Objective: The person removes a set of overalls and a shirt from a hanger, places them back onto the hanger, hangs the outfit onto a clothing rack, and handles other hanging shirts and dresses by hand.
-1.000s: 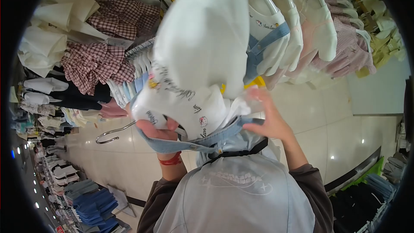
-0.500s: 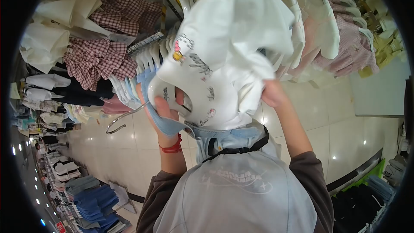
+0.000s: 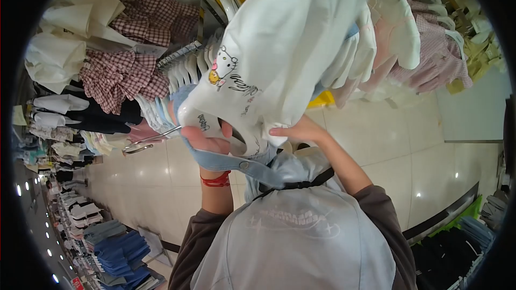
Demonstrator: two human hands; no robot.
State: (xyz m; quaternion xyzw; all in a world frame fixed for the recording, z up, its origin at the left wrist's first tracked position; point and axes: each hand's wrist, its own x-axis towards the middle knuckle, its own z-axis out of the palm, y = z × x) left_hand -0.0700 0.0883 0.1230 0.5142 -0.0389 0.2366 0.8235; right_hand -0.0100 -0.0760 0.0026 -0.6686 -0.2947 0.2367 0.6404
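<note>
A white shirt (image 3: 285, 48) with a printed cartoon cat and dark lettering stretches up and away in front of me. My left hand (image 3: 210, 140) is closed around its neck end together with a hanger, whose metal hook (image 3: 148, 145) sticks out to the left. A light blue denim piece (image 3: 236, 164) with a snap button hangs by that hand, beneath the shirt. My right hand (image 3: 301, 129) pinches the shirt's near right edge between thumb and fingers. A red cord bracelet circles my left wrist.
Racks of hung clothes stand ahead: checked ruffled garments (image 3: 121, 72) at left, pink garments (image 3: 430, 56) at right. Folded jeans (image 3: 121, 249) lie at lower left, dark clothes (image 3: 443, 255) at lower right. Pale floor tiles (image 3: 387, 129) lie below.
My right hand has moved left and inward along the shirt's edge, closer to my left hand. The shirt is now stretched straighter, and the denim strip has shifted forward of my left wrist.
</note>
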